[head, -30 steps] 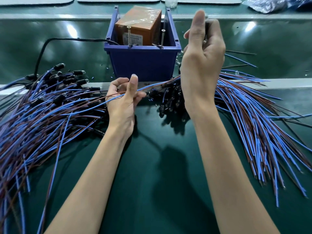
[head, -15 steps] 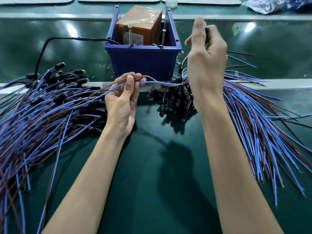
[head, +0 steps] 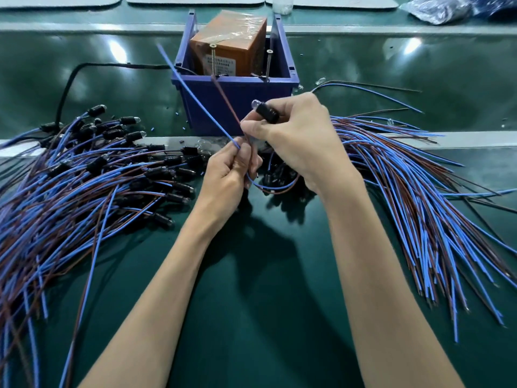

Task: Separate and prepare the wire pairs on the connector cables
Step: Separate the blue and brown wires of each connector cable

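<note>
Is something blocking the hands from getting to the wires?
Nothing visible does. The left hand grips the wire pair, and the right hand holds its black connector. The two wire ends stick up free in front of the blue bin.

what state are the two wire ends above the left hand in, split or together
Split: the blue wire and the brown wire fan apart upward from the left hand, which pinches them where they meet.
</note>
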